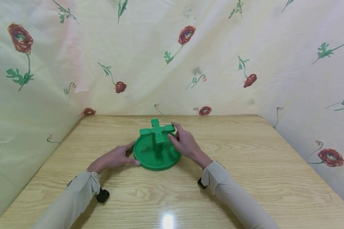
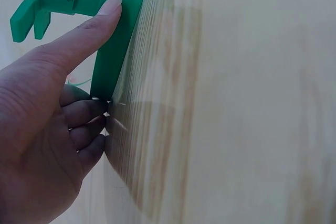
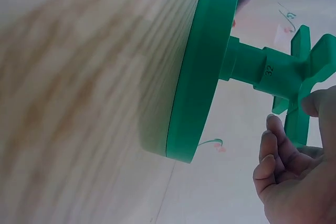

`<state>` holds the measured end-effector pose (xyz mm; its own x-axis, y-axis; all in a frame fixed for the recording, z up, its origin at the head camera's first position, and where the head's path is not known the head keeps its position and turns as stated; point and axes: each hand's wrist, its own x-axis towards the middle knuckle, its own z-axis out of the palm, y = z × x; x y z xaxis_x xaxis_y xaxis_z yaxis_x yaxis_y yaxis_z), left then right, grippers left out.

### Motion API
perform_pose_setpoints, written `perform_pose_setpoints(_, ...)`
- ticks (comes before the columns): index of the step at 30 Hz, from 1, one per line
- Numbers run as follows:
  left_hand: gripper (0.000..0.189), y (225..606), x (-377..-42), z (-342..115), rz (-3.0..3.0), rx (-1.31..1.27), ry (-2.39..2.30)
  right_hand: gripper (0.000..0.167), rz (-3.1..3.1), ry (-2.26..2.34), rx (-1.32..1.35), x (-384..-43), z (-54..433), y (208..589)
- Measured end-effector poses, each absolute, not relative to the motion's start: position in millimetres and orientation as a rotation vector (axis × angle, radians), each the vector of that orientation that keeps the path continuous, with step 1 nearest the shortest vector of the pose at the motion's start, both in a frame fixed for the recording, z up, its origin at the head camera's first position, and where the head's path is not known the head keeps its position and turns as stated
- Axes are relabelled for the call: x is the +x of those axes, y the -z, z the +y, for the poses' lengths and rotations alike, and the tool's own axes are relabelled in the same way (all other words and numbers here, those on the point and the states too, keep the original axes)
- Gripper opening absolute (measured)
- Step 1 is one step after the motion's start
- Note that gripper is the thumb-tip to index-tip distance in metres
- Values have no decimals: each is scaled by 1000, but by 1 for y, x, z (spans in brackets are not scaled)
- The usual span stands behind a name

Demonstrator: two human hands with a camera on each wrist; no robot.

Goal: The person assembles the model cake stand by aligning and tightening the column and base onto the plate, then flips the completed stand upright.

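Note:
A green round base point(image 1: 149, 162) with a raised rim lies flat on the table. From its middle rises a stem point(image 3: 249, 62), numbered 32 on one side and 35 on another, topped by a four-armed cross point(image 1: 157, 129). My left hand point(image 1: 118, 156) grips the base's left edge, its thumb point(image 2: 97, 30) along the rim and the other fingers bent against the side. At the cross's right arm, my right hand point(image 1: 186, 143) pinches with thumb and forefinger; its remaining fingers point(image 3: 275, 153) are curled below the cross in the right wrist view.
The light wooden table point(image 1: 246, 165) extends on all sides of the base. A flower-printed cloth point(image 1: 149, 57) stands behind the table and along both sides. Black wrist devices point(image 1: 102, 195) sit below both sleeves.

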<state>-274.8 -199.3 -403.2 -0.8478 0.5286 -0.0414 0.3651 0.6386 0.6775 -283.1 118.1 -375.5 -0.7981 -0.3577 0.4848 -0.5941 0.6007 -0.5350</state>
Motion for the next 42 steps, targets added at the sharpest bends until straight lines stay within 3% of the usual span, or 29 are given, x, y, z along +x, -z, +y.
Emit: perform_pose_setpoints(42,106,402,-275,-199,2620,770,-1004,28,-2381,-1068,812,-270,125,379)
